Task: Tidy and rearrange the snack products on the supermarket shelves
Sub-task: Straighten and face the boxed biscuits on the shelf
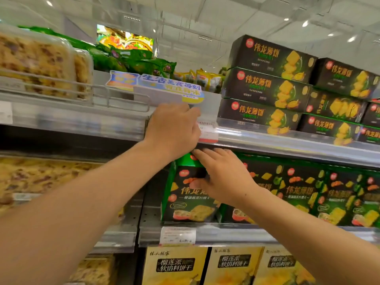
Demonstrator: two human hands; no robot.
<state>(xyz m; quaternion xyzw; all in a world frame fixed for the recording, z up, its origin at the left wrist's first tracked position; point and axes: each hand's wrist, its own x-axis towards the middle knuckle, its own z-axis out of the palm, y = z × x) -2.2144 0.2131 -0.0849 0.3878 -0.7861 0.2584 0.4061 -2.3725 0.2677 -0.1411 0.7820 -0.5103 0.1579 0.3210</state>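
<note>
The black-and-green cracker box (190,194) stands upright at the left end of the middle shelf (257,233), first in a row of matching boxes (308,194) that runs to the right along the shelf's front edge. Its top leans slightly to the right, toward its neighbour, and its green upper flap sits just under the shelf above. The right hand (224,177) lies on the upper front of this box with fingers straight and spread, the fingertips reaching over the top left part of the box and the thumb pressed against its face; it is flat, not curled round anything. The left hand (174,130) is higher up, at the front edge of the upper shelf (287,140), its fingers bent over the rail next to a white and red price label (207,132); whether it pinches the label or only rests on the rail I cannot tell.

On the upper shelf, at the right, dark boxes of thin crackers (267,85) are stacked three high, with more stacks beside them toward the right edge. A blue and yellow promotional sign (162,87) stands at the rail just above the left hand. Behind it lie green snack bags (133,58), and at the left end clear tubs of yellow pastry (37,60) sit behind a wire guard. Below the middle shelf, yellow boxes (174,266) line up along the bottom edge, under a white price tag (177,235).
</note>
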